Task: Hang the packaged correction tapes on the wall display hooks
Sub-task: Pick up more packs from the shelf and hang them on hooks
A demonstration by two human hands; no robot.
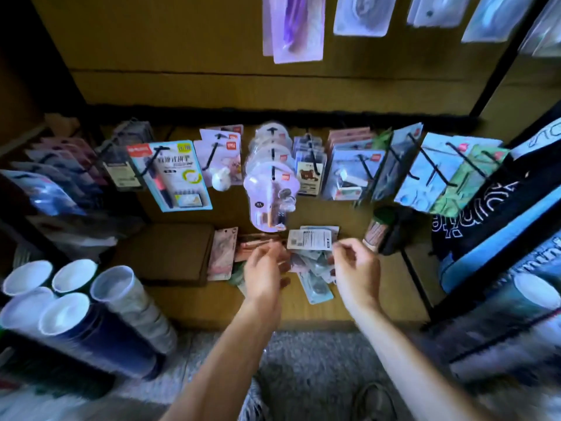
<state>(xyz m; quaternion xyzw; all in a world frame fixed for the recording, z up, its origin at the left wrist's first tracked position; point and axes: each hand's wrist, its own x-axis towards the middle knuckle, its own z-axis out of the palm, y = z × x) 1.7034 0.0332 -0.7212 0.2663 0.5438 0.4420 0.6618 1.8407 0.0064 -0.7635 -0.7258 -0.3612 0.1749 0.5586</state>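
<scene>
A loose pile of packaged correction tapes [312,270] lies on the brown shelf [349,305] below the wall hooks. My right hand [356,265] pinches one pack by its edge, its white printed back card [309,239] facing me above the pile. My left hand [264,270] reaches into the pile's left side, fingers curled around pinkish packs [258,243]; the blur hides whether it grips them. Above, black wire hooks [273,168] carry rows of hanging packs, the middle one holding round clear blister packs [268,205].
A flat brown box [170,253] and a pink pack [223,253] lie left of the pile. Rolled tubes with white ends [73,296] stand at lower left. A black rack post [416,268] and bags [498,220] crowd the right. Grey carpet [306,366] lies below.
</scene>
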